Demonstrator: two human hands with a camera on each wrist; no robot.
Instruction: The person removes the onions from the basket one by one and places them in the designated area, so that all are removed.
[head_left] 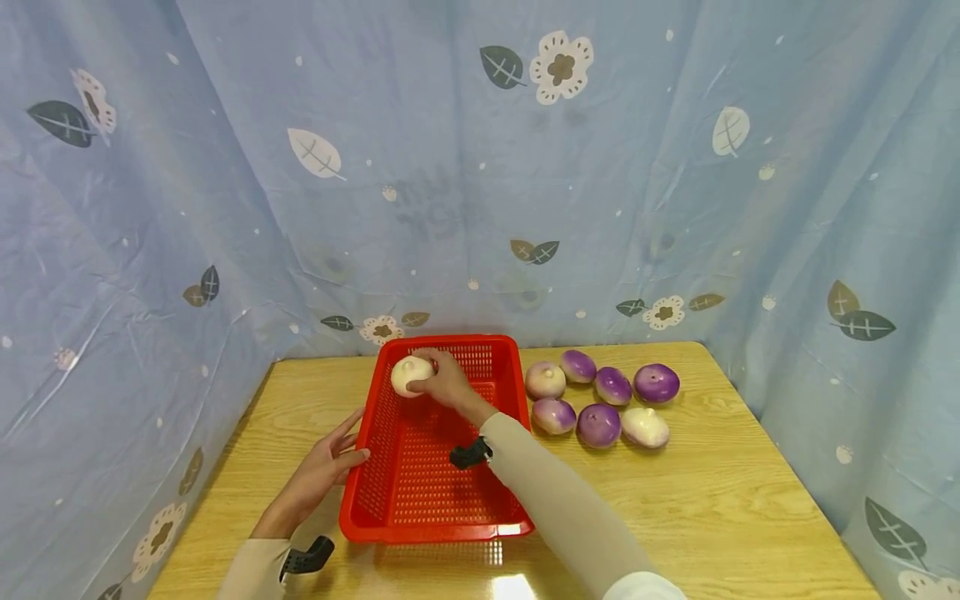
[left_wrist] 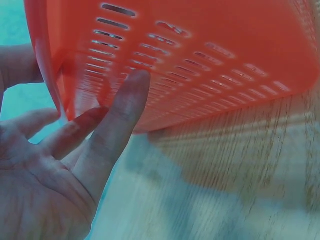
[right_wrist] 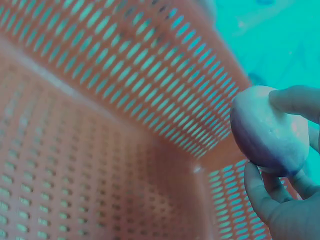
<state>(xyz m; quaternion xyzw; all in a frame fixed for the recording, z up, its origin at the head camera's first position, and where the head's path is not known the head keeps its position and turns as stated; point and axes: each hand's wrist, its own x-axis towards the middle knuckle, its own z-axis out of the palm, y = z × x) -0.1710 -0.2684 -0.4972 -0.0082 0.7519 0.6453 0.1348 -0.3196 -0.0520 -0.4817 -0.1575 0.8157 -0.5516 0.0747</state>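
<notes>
In the head view, a red plastic basket [head_left: 442, 532] with slotted walls stands at the middle of the table. My left hand [head_left: 318, 479] holds its left side, the thumb over the rim and the fingers spread along the outer wall [left_wrist: 200, 50]. A round turnip [head_left: 408, 377], mostly white with a purple underside, is in my right hand [head_left: 448, 385]. That hand grips it between thumb and fingers over the basket's far left corner. From the right wrist, the turnip [right_wrist: 267, 130] shows above the slotted floor, near the corner.
Right of the basket lies a loose group of several purple and white turnips [head_left: 598, 425], the nearest close to the basket's right rim. The wooden table [head_left: 720, 500] reaches back to a blue patterned curtain [head_left: 450, 167], which also hangs along both sides.
</notes>
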